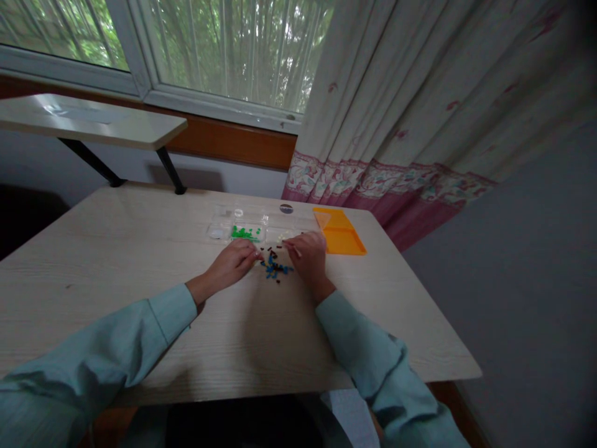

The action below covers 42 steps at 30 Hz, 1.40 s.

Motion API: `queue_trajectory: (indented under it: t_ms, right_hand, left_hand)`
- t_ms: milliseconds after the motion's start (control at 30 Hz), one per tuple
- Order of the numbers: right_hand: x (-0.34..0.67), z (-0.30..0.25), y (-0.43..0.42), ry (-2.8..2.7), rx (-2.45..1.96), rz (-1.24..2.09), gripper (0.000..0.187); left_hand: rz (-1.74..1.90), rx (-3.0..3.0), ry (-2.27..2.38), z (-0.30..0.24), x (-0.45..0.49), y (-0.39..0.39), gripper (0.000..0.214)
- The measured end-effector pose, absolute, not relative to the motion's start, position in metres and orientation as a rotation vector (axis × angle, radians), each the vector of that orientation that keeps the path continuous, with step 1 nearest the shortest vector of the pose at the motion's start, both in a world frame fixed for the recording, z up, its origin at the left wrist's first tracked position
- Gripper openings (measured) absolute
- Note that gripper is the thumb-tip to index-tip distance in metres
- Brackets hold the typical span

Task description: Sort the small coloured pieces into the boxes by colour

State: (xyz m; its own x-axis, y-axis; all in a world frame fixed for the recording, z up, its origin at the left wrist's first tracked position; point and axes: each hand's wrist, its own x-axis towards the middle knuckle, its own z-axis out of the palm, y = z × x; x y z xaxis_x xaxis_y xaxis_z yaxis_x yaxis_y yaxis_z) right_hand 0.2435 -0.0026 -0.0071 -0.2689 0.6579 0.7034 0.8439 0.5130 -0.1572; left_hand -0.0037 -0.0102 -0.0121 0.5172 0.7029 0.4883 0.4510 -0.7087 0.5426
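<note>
Left hand (pixel 232 262) resting on the table (pixel 116 261), fingers curled together at the edge of the loose beads (pixel 275 266), right hand (pixel 308 255) fingers bent, whether pinching a bead cannot tell, beads between both hands, clear sorting box (pixel 252 225) just beyond the fingertips, orange lid (pixel 339 231) beside the right hand.

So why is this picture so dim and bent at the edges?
Head view: light comes from the window behind, so the table is dim; soft shadows lie under the left hand and right hand; the wide lens bows the table's edge and darkens the corners; the beads blur.
</note>
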Motion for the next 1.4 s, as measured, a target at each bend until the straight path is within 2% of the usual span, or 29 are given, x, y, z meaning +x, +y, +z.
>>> queue_trajectory:
  t_ms: [133, 267, 633, 767, 1400]
  right_hand:
    - [0.289, -0.01, 0.018, -1.818, -1.551, -0.361, 0.023]
    - [0.308, -0.016, 0.025, -1.702, -1.67, -0.318, 0.027]
    - [0.306, -0.022, 0.026, -1.769, -1.719, -0.235, 0.031]
    - [0.305, -0.023, 0.026, -1.784, -1.701, -0.239, 0.034]
    - [0.302, -0.023, 0.025, -1.798, -1.669, -0.232, 0.029]
  left_hand:
    - [1.011, 2.433, 0.954, -0.011, -0.003, -0.01, 0.036]
    - [1.001, 2.452, 0.965, -0.011, -0.001, -0.01, 0.037]
    - [0.977, 2.471, 1.024, -0.013, -0.002, -0.008, 0.033]
    - [0.985, 2.49, 1.021, -0.013, -0.002, -0.009, 0.024]
    - [0.85, 2.595, 1.015, -0.018, -0.004, -0.009, 0.011]
